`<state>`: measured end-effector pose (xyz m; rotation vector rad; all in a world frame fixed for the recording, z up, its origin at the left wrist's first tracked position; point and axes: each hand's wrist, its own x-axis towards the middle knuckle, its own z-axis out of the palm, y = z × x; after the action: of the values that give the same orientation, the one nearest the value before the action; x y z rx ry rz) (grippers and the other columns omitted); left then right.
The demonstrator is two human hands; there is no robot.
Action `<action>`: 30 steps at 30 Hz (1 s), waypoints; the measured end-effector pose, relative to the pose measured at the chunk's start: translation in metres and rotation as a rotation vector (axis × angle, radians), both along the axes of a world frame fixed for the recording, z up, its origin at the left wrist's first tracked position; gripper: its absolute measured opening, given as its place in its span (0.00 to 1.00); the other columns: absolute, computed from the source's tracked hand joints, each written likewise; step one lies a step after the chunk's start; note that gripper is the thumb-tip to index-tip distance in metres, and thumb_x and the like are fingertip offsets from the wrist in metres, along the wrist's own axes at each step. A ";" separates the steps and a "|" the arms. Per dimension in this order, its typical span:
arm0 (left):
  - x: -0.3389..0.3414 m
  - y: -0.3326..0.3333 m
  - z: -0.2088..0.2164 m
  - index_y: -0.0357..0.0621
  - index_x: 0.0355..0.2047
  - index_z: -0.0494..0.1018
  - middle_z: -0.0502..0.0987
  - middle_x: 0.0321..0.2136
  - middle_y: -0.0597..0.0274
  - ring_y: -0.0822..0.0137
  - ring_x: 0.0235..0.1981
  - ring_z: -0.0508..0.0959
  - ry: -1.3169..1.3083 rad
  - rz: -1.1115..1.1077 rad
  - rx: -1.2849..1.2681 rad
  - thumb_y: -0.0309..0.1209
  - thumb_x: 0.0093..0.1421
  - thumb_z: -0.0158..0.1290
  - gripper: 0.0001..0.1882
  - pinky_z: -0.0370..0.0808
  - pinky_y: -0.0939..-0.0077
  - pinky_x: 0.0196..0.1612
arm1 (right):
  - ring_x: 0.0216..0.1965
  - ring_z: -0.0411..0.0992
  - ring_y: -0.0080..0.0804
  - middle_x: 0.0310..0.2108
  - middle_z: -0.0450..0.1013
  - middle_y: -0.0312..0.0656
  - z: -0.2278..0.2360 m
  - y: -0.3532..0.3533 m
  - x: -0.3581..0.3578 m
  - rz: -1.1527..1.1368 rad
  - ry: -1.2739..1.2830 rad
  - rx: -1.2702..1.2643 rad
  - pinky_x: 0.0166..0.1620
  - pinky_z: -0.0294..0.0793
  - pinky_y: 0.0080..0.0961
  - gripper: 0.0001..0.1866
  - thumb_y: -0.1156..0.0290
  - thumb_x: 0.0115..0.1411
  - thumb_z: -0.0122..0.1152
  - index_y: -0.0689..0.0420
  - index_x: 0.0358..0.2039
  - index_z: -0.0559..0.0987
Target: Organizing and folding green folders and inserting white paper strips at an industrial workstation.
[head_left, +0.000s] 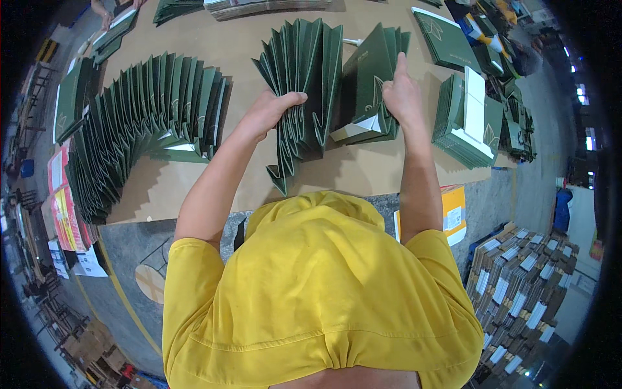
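Observation:
My left hand (273,111) grips a fanned bunch of green folded paper bags (303,84), thumb across the front and fingers behind. The bunch stands on its edge, pleated, with one lower corner hanging toward me. To its right, a smaller group of green paper bags (369,81) stands partly spread, with a pale bottom flap showing. My right hand (403,97) holds this group's right edge, index finger stretched up along it; its other fingers are partly hidden. On the left, a long curved row of green folded bags (139,107) stands fanned out.
Flat stacks of green bags (463,126) lie on the brown-covered table (249,178) at right, one crossed by a white strip (475,104). A paper bundle (265,8) sits at the far edge. Another person's hand (105,19) shows far left. Stacked bundles (518,285) stand right.

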<state>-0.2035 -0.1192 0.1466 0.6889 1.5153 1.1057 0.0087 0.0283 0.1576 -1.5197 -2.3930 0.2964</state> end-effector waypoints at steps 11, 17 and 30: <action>0.004 0.005 -0.003 0.34 0.35 0.73 0.76 0.27 0.61 0.73 0.26 0.76 -0.058 -0.021 0.070 0.34 0.49 0.56 0.16 0.73 0.79 0.32 | 0.42 0.69 0.57 0.41 0.70 0.60 -0.008 -0.001 0.020 -0.046 0.064 0.035 0.48 0.67 0.42 0.31 0.75 0.51 0.46 0.54 0.59 0.60; 0.007 0.010 -0.004 0.32 0.37 0.72 0.77 0.27 0.59 0.71 0.28 0.76 -0.042 -0.040 0.079 0.33 0.49 0.57 0.18 0.73 0.76 0.34 | 0.41 0.68 0.56 0.38 0.67 0.58 -0.005 0.003 0.013 0.071 0.058 -0.071 0.47 0.67 0.44 0.20 0.70 0.52 0.51 0.53 0.47 0.73; 0.001 0.005 -0.005 0.33 0.35 0.73 0.77 0.28 0.57 0.70 0.29 0.77 -0.045 -0.049 0.086 0.34 0.48 0.57 0.18 0.74 0.76 0.35 | 0.60 0.54 0.56 0.58 0.48 0.65 0.009 -0.018 0.037 0.246 -0.044 -0.351 0.60 0.57 0.39 0.53 0.43 0.39 0.66 0.60 0.60 0.57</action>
<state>-0.2021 -0.1144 0.1411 0.7521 1.4124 1.1471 0.0462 0.0103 0.1668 -1.3709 -2.6729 0.7803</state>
